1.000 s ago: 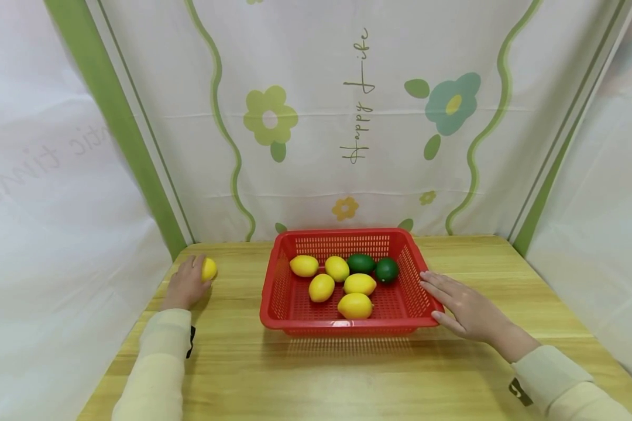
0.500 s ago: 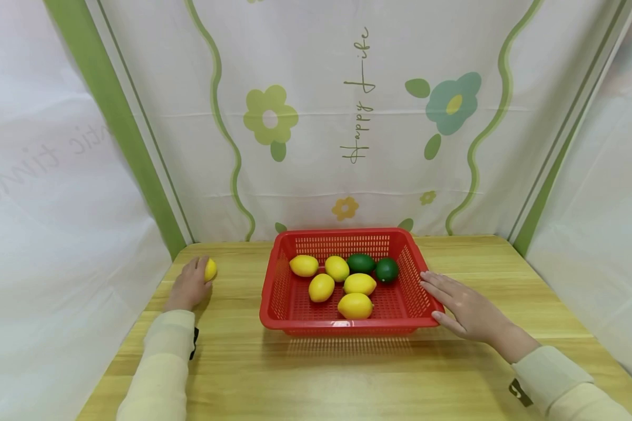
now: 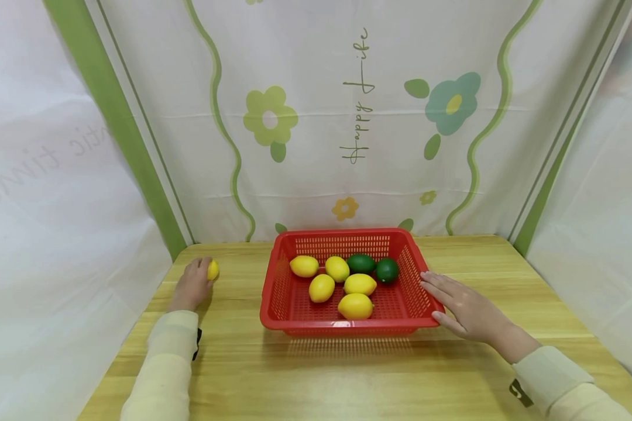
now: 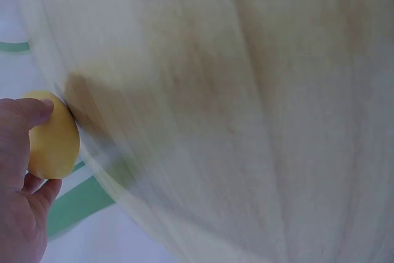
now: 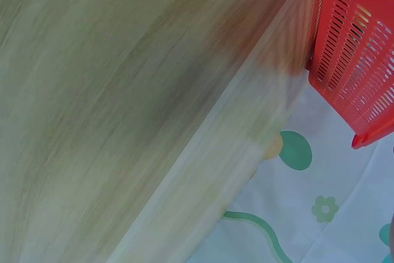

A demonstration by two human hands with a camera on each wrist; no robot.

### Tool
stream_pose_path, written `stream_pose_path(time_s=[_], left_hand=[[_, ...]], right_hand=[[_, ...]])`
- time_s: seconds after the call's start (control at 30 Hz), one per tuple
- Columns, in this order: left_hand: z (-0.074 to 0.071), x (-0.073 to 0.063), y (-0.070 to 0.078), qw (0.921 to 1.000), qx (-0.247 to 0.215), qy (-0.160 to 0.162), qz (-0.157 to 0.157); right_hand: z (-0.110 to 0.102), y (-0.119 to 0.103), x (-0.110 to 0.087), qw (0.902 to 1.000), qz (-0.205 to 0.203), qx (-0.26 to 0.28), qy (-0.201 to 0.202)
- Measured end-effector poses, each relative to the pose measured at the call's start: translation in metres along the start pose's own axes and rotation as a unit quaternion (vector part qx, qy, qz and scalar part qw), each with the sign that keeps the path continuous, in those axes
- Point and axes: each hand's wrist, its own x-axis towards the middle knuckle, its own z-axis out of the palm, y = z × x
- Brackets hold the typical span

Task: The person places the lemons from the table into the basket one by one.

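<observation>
At the far left of the table, my left hand (image 3: 192, 285) grips a yellow lemon (image 3: 213, 270). In the left wrist view the thumb and fingers close around that lemon (image 4: 55, 140), low over the wood. The red plastic basket (image 3: 347, 323) stands in the middle, holding several yellow lemons (image 3: 355, 306) and two dark green fruits (image 3: 387, 270) shaped like limes or avocados. My right hand (image 3: 471, 310) rests with straight fingers on the basket's right rim. The right wrist view shows the basket's side (image 5: 357, 60), with the hand almost wholly out of sight.
The wooden table (image 3: 316, 380) is enclosed by a printed white cloth (image 3: 316, 117) at the back and sides. Bare wood lies between the left hand and the basket, and in front of the basket.
My left hand, with the lemon, has shifted slightly to the right. The right hand and the basket stay where they were.
</observation>
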Motion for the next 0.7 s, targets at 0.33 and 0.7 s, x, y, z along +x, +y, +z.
stream_pose_path(time_s=[0.33,0.7], left_hand=[[0.0041,0.0009,-0.0017,0.9999,0.005,0.005,0.008],[0.0019,0.0022,0.0019,0.9992,0.024,0.015,0.026]], right_hand=[[0.0026,0.001,-0.0006,0.9999,-0.007,0.002,0.008],[0.0021,0.0009,-0.0004,0.9999,-0.008,0.003,0.009]])
